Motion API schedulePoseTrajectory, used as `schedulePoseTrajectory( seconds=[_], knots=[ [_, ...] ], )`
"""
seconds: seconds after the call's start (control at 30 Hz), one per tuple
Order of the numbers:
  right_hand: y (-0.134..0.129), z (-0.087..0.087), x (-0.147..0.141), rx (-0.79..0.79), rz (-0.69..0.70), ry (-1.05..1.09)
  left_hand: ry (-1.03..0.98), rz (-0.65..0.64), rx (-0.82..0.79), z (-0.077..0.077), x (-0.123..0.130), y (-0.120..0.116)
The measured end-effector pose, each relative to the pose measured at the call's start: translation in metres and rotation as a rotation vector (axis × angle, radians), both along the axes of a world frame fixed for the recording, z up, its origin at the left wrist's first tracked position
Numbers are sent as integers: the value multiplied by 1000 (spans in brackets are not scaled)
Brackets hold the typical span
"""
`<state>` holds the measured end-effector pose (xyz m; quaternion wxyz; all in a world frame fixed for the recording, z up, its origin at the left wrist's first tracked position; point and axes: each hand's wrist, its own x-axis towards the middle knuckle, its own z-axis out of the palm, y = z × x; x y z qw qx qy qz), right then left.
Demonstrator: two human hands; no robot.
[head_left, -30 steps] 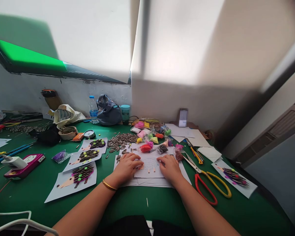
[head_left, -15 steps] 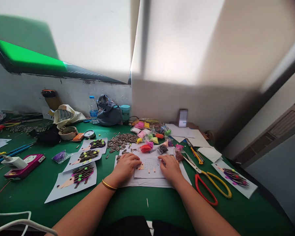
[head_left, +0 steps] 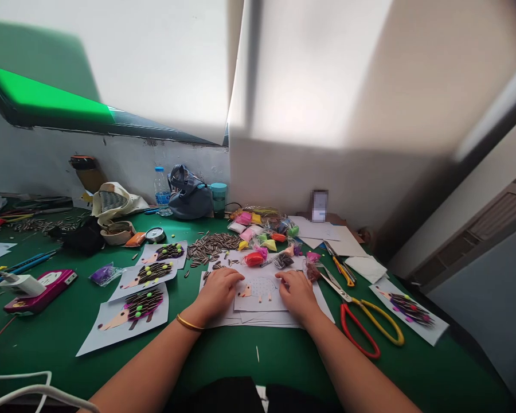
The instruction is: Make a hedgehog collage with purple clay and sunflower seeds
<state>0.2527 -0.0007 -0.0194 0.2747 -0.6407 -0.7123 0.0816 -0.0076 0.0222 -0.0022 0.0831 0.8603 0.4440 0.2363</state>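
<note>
A white card with a hedgehog picture [head_left: 260, 289] lies on a stack of white paper [head_left: 266, 318] in front of me. The hedgehog has a peach face and feet and a pale, dotted body. My left hand [head_left: 219, 292] rests at the card's left edge, fingers stretched out over the paper. At the right edge lies my right hand [head_left: 297, 293], its fingers also extended and flat. Neither hand grips anything. Behind them are sunflower seeds [head_left: 212, 249] and bags of coloured clay [head_left: 253, 259]. A toothpick [head_left: 258, 354] lies on the green table near me.
Hedgehog cards covered with seeds [head_left: 133, 310] lie to the left, and another such card [head_left: 408, 310] to the right. Large scissors [head_left: 355, 307] with red and yellow handles are beside my right hand. A water bottle [head_left: 162, 192], a blue bag [head_left: 191, 198] and a phone [head_left: 320, 206] stand at the back.
My left fingers have drawn slightly left, showing more of the hedgehog's face. The right hand is almost still. The whole view has shifted a little.
</note>
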Motion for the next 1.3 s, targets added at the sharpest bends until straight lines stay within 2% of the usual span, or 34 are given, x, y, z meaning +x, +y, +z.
schedulePoseTrajectory(
  seconds=[0.23,0.57,0.7,0.87,1.0,1.1,1.3],
  knots=[
    [-4,8,-5,48,26,77,-51,45,-6,1,0,2],
    [-20,19,-19,71,252,179,-29,30,-26,1,1,3],
    [-21,24,-19,76,300,216,-5,54,-55,8,5,6],
    [-24,34,-25,90,390,272,100,99,-94,27,14,21],
    [-27,42,-37,106,506,289,101,210,-25,34,19,39],
    [-25,52,-47,98,580,317,80,279,27,31,22,51],
    [-26,91,-50,102,760,433,59,204,-39,20,27,69]
  ],
)
